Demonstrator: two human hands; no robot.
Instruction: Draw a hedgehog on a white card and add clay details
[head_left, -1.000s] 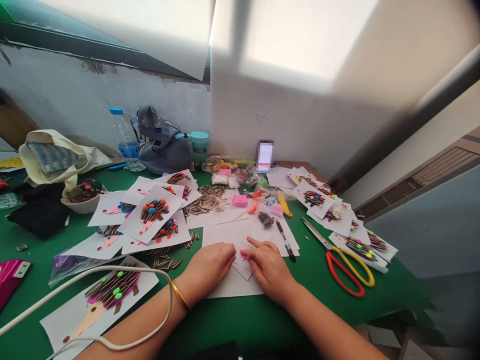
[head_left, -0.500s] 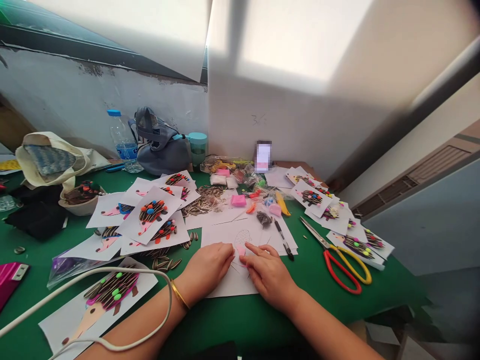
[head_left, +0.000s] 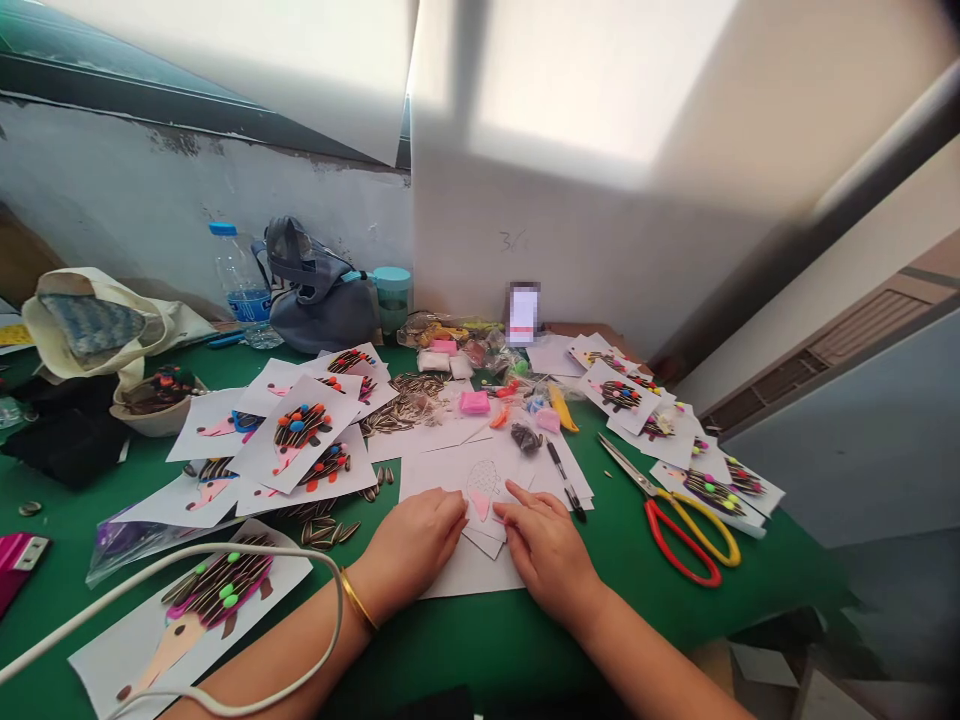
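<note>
A small white card (head_left: 486,541) with a dotted hedgehog outline lies on white sheets in front of me, and pink clay (head_left: 481,505) fills the pointed face part of the drawing. At the card's left edge rests my left hand (head_left: 420,535), its fingers curled together and their tips hidden from view. My right hand (head_left: 547,535) is open on the card's right side, fingers extended toward the pink clay. A black pen (head_left: 566,480) and a bag of dark clay (head_left: 526,437) lie just beyond the right hand.
Finished hedgehog cards lie in piles left (head_left: 296,425) and right (head_left: 622,395). Scissors (head_left: 671,510) rest on the green tabletop (head_left: 630,620). Sunflower seeds (head_left: 409,400) and bagged clay (head_left: 474,402) lie behind the sheets. A white cable (head_left: 225,547) loops across my left forearm.
My right hand has shifted slightly right, off the pink clay, and its fingers have spread. More of the pink shape now shows. My left hand stays nearly still.
</note>
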